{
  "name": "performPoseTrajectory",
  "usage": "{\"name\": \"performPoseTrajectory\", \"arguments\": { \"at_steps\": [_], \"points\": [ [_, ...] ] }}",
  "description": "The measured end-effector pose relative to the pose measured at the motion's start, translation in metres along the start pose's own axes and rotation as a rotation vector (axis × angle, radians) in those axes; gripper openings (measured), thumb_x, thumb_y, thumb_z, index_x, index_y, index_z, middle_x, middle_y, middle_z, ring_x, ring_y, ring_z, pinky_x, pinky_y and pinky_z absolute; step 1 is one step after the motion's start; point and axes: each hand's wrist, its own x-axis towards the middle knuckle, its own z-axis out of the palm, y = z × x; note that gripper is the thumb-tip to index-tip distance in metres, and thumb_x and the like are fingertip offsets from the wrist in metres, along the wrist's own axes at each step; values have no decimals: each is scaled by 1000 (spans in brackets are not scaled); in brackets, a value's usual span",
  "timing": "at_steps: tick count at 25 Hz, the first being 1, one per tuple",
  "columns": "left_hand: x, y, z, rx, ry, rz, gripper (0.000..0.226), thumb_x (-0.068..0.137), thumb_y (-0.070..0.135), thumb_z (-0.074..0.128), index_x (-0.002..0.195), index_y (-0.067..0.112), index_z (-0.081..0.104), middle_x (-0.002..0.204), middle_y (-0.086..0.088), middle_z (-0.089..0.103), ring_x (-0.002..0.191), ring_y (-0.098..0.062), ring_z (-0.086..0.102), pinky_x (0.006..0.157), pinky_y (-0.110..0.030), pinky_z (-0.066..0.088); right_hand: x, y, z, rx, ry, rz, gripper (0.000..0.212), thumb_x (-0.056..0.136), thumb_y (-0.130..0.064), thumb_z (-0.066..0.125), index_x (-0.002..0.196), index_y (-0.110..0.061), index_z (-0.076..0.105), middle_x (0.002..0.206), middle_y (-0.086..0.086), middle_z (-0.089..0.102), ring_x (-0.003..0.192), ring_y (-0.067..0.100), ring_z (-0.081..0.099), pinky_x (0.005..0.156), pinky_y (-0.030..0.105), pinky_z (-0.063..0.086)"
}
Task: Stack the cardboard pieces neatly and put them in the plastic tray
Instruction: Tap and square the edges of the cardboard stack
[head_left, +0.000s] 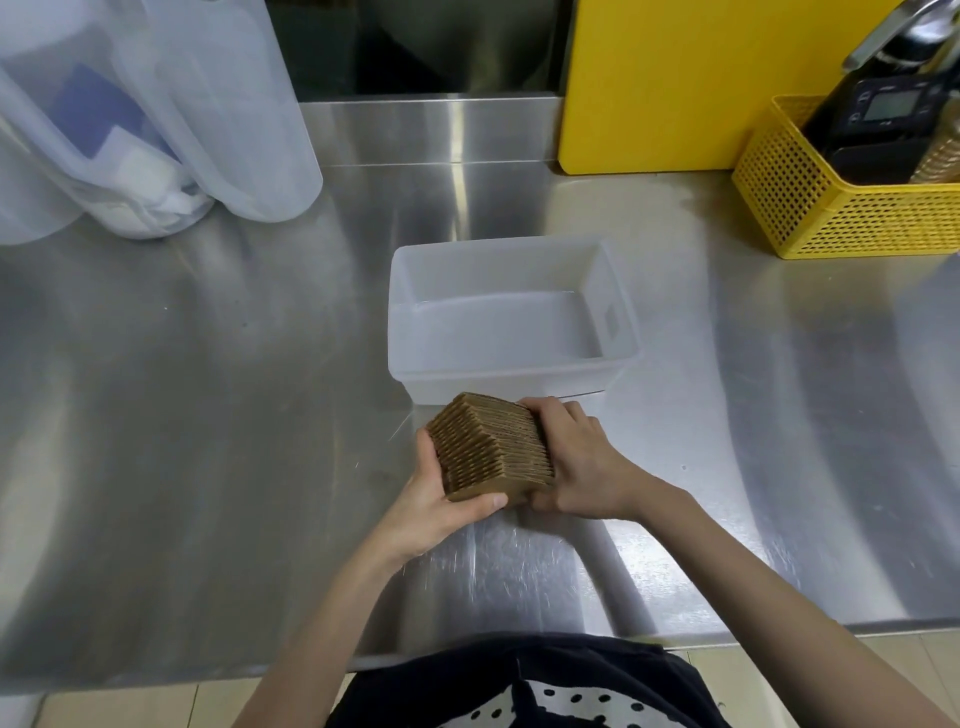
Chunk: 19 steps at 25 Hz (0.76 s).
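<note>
A thick stack of brown cardboard pieces (491, 447) is pressed between both my hands, just above the steel counter. My left hand (441, 499) grips its left and near side, thumb along the front edge. On the stack's right side, my right hand (571, 457) presses with fingers curled over the top. The pieces stand on edge, slightly fanned. The translucent white plastic tray (410, 332) sits right behind the stack, with nothing in it.
A yellow perforated basket (810, 208) with a black device stands at the back right. A yellow board (675, 78) leans against the back wall. Clear plastic containers (156, 130) stand at the back left. The counter's front edge (208, 670) runs near my body.
</note>
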Motion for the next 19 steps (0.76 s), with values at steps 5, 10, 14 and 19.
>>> {"name": "performPoseTrajectory", "arguments": {
  "at_steps": [5, 10, 14, 19],
  "points": [
    [-8, -8, -23, 5, 13, -7, 81, 54, 35, 72, 112, 47, 15, 128, 13, 39, 112, 4, 48, 90, -11, 42, 7, -9, 6, -35, -24, -17, 87, 54, -34, 59, 132, -18, 25, 129, 3, 39, 117, 24, 33, 94, 31, 24],
    [-11, -17, -37, 258, 98, -39, 88, 62, 28, 75, 124, 34, 13, 138, 0, 29, 125, -6, 30, 114, -30, 22, 11, -16, 11, -105, -10, -78, 77, 65, -26, 68, 131, -19, 28, 128, 2, 41, 115, 24, 33, 92, 30, 25],
    [-10, -23, -36, 449, 154, -88, 92, 67, 29, 74, 135, 20, 13, 142, -6, 28, 133, -15, 21, 110, -31, 20, 9, -12, 11, -63, -1, -82, 81, 68, -32, 69, 136, -23, 25, 131, 0, 41, 118, 22, 32, 95, 30, 25],
    [-10, -25, -35, 540, 141, -126, 98, 66, 34, 74, 138, 19, 10, 146, -9, 22, 138, -21, 13, 114, -37, 16, 5, -6, 15, -5, -38, -57, 94, 68, -35, 71, 142, -25, 13, 132, 4, 39, 122, 23, 34, 104, 36, 27]
  ]
}}
